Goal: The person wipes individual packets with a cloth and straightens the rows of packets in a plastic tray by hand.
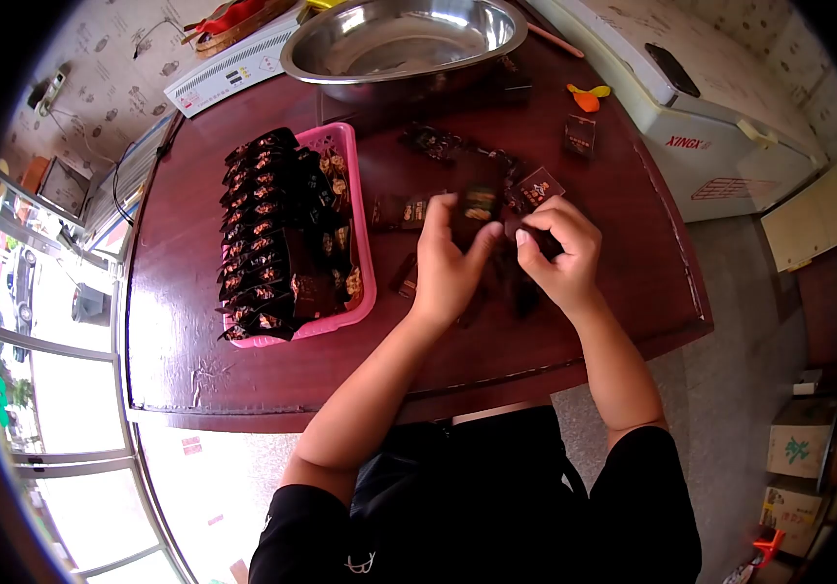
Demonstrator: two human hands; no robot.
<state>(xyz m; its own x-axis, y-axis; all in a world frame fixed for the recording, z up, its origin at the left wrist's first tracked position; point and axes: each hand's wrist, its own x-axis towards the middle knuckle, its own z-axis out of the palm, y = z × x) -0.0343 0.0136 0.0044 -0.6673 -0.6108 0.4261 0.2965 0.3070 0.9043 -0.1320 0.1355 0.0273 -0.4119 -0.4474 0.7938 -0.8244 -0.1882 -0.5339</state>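
In the head view, my left hand [449, 263] is curled around a small black snack packet [480, 202] with a gold and green print, which shows between its thumb and forefinger. My right hand [564, 251] pinches dark wrapping close to the left thumb; its exact outline is blurred. Beyond the fingers lies a dark brown packet [537, 187] with a printed figure. Another black packet [399, 211] rests left of my left hand. A pink plastic basket [368, 263] stands further left, with black packets [260, 224] stacked in an overlapping row inside it.
A large steel basin [404, 44] stands at the table's far side, beside a white appliance [233, 73]. Orange and yellow balloons [589, 97] and a small dark packet [580, 135] lie far right. A white chest freezer [701, 146] carrying a phone [672, 70] stands beyond the right table edge.
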